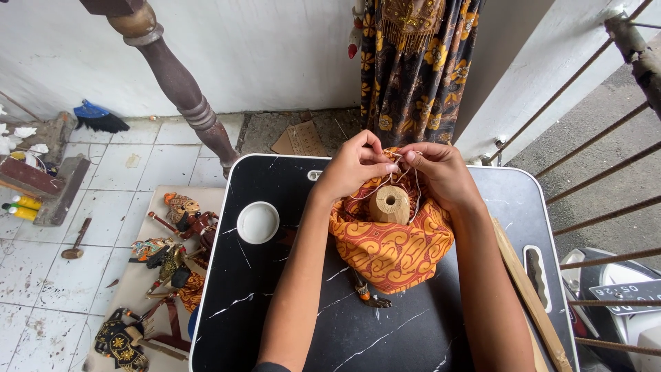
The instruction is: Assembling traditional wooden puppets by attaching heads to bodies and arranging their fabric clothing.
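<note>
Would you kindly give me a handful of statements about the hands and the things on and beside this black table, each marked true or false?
1. Both hands, left hand and right hand, pinch a thin white string above the orange patterned cloth. True.
2. A wooden cylinder with a hole sits amid the cloth. True.
3. The cloth is plain blue. False: it is orange with yellow swirls.
4. The round white dish lies under the right hand. False: it lies apart, on the left-arm side of the black table.
5. Ornate puppets lie on a mat beside the table. True.
</note>
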